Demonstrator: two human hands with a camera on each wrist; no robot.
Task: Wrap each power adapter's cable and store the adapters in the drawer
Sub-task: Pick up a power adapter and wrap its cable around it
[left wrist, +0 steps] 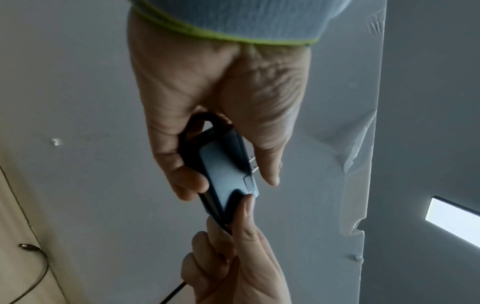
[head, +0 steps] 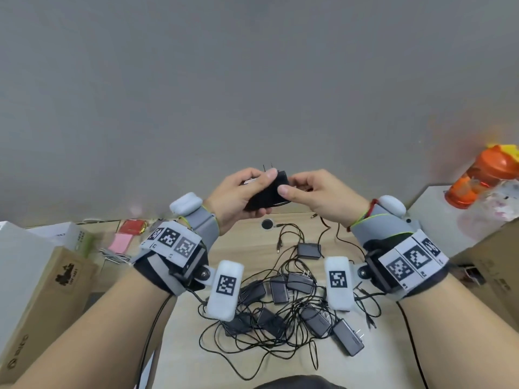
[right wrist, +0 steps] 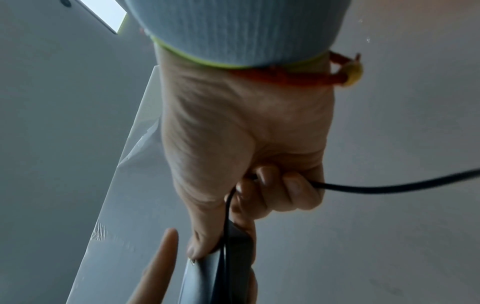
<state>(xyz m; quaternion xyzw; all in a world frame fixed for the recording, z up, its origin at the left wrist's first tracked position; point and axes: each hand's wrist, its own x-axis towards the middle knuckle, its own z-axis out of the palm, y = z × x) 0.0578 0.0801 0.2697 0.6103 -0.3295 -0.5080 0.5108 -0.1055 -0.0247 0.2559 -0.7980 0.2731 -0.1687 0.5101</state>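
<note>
1. Both hands are raised above the bench [head: 393,346] with one black adapter [head: 269,192] between them, its two prongs pointing to 12 o'clock.
2. The left hand [head: 238,195] grips the adapter body, thumb on top and fingers curled beneath. The right hand [head: 317,192] pinches the adapter's cable [right wrist: 389,186] against the body, thumb pressed on the casing; the loose end trails away past its curled fingers.
3. The wrist views show cable already looped around the body, so the step in hand appears to be wrapping this adapter's cable, partway through.
4. The next move likely calls for the right hand to carry the free cable around the body again while the left holds the earlier turns snug, so they do not slip off.
5. On the bench at 6 o'clock lies a pile [head: 292,307] of unwrapped black adapters, cables tangled together; one more adapter [head: 309,250] sits apart, just beyond it. Much of the task looks undone.
6. No drawer is in view.
7. The bench is pale wood against a plain grey wall. Cardboard boxes [head: 42,299] flank it at 9 o'clock and 3 o'clock, and an orange bottle [head: 483,178] stands at 2 o'clock.
</note>
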